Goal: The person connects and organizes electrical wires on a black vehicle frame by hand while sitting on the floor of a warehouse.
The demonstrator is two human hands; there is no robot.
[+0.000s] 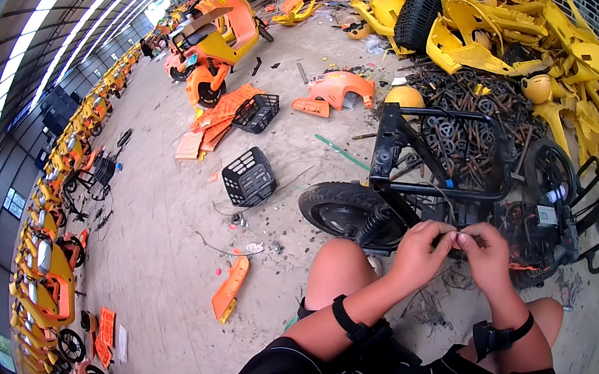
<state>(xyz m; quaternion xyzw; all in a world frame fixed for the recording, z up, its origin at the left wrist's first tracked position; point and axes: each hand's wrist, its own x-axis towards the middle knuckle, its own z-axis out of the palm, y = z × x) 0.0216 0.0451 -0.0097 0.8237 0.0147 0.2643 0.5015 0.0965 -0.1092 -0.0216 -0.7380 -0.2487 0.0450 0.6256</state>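
Note:
In front of my knees is a stripped black scooter frame (444, 192), its body panels off. A black wheel (342, 211) and a coil spring shock absorber (375, 224) sit at its left end. My left hand (422, 252) and my right hand (486, 250) meet just on the near side of the frame. Both are closed, thumbs and fingertips pinched together. Whatever lies between the fingertips is too small to make out. A thin dark cable hangs from the frame close to them. Beside my right hand are loose wiring and dark parts (534, 229).
Behind the frame lies a heap of rusty metal parts (463, 116), with yellow scooter panels (492, 26) piled beyond. Black baskets (249, 177) and orange panels (231, 286) lie on the concrete floor. An orange scooter (223, 36) stands farther back; rows of scooters (50, 278) line the left.

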